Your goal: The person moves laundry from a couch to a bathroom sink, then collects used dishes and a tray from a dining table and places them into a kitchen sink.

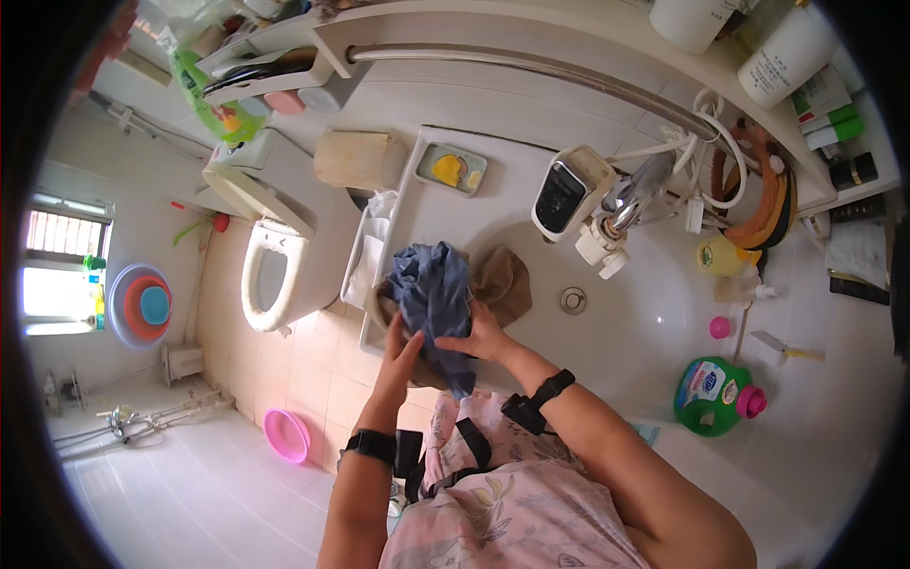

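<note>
A crumpled blue cloth (431,284) hangs over the near left rim of a white sink (607,341). My left hand (400,356) presses against its lower left side. My right hand (482,337) grips its lower right part, fingers closed on the fabric. A brown cloth (505,280) lies in the sink just behind the blue one. Both wrists wear black bands.
A tap (630,194) with a white water heater box (567,194) stands at the back of the sink. A green detergent bottle (711,394) lies on the counter to the right. A toilet (275,266) stands to the left, with a pink basin (286,434) on the tiled floor.
</note>
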Demonstrator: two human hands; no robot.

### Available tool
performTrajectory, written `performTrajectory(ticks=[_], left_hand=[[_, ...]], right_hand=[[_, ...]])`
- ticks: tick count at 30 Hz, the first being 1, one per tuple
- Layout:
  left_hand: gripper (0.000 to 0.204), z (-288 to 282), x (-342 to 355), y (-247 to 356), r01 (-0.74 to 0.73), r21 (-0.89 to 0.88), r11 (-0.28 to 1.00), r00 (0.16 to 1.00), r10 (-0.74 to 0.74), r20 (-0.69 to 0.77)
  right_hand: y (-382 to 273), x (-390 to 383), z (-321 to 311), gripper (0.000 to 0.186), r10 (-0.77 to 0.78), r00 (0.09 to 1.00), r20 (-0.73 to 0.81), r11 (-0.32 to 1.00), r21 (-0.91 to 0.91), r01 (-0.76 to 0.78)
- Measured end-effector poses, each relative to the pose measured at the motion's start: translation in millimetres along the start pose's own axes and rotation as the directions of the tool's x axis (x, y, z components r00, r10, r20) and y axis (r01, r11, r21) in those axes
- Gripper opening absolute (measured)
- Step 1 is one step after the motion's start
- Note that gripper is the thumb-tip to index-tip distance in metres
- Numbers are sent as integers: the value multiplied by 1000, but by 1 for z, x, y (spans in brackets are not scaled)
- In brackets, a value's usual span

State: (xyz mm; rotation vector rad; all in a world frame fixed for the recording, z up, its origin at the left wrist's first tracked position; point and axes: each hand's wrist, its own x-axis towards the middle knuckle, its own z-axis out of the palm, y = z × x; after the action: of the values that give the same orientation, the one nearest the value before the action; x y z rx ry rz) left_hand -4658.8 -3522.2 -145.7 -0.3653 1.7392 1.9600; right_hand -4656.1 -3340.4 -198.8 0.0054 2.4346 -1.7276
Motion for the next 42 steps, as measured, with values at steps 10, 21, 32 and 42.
performTrajectory(ticks=[10,21,32,42], left_hand=[[63,84,-36,71,114,212,971,722,-227,654],[50,18,-56,45,-226,56,973,771,144,621],[48,-261,-258,-96,42,48,998,983,-33,-182],[44,-279,-451,-223,-169,-635,754,575,-447,-685]], right_hand=[[-19,-86,-118,56,400,889,221,783,421,-457],[74,-126,-211,74,869,494,44,-1,996,-86],[58,-96,-30,80,-86,968,236,552,-797,244],[-61,-12,-3,18,745,434,506,631,-746,-214]])
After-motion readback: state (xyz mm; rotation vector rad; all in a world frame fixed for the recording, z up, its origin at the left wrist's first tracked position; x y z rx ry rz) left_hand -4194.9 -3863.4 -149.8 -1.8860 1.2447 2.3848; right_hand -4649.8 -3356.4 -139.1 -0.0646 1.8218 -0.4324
